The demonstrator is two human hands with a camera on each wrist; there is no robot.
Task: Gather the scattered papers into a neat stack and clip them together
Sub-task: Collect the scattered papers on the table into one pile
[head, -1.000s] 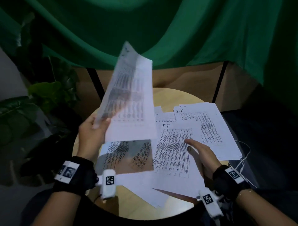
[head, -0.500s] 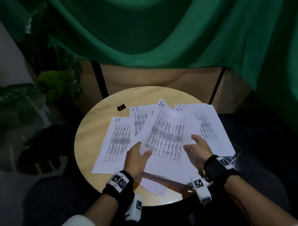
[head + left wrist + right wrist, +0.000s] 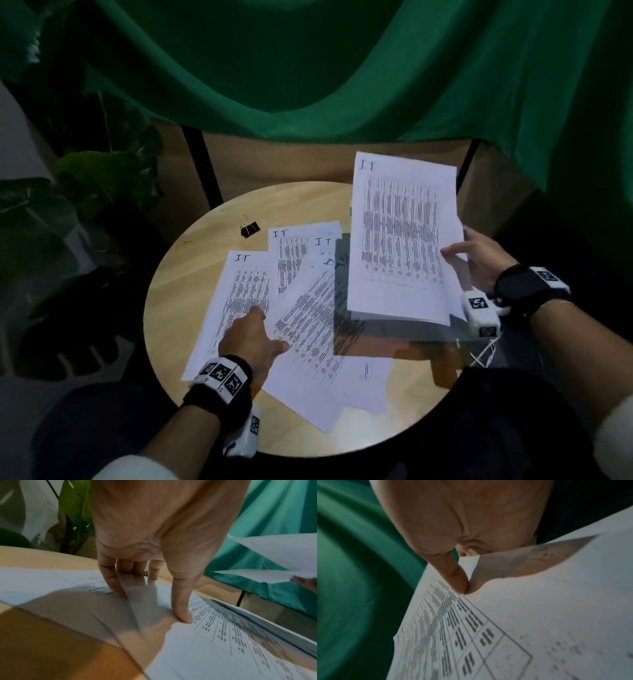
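Green drapery hangs behind your round wooden table (image 3: 171, 308), where loose printed white sheets (image 3: 308, 325) lie fanned. Your left hand (image 3: 251, 337) presses them flat-fingered; your right hand (image 3: 479, 260) pinches a raised paper bundle (image 3: 400, 240). Small black binder clip (image 3: 249, 229) sits apart.

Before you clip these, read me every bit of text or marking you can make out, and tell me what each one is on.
"IT", handwritten: top left corner of the held sheets in the right hand.
"IT": top of the leftmost sheet, under the left hand.
"IT": top of the next sheet.
"IT", twice: on the overlapping sheets in the middle.
Printed tables on every sheet: too blurred to read.
Wrist markers: square codes, no words.
Binder clip: no text.
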